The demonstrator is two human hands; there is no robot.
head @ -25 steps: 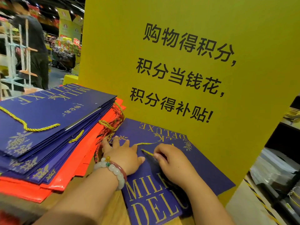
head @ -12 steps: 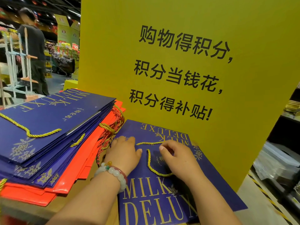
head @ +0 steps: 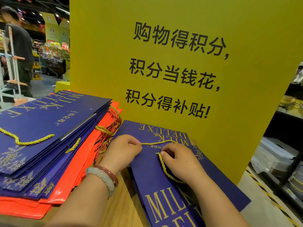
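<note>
Brightness: bright, even indoor light on the yellow board (head: 180, 76).
Source: ceiling lamps (head: 61, 9), far left, overhead.
Shadows: soft and faint on the purple bag (head: 147, 177).
Glare: slight sheen on the orange bags (head: 54, 196).
Focus: gold cord (head: 163, 166) crisp; far-left aisle soft.
Distortion: wide-angle bending at the edges.

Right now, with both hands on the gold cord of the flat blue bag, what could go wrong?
1. The left hand and right hand both pinch the cord; a hard tug might tear the bag or pull the cord out.
2. The bag's right corner seems to overhang the table; it might slide off.
3. The bracelet sits close to the loose cords of the stack and could snag them.
</note>
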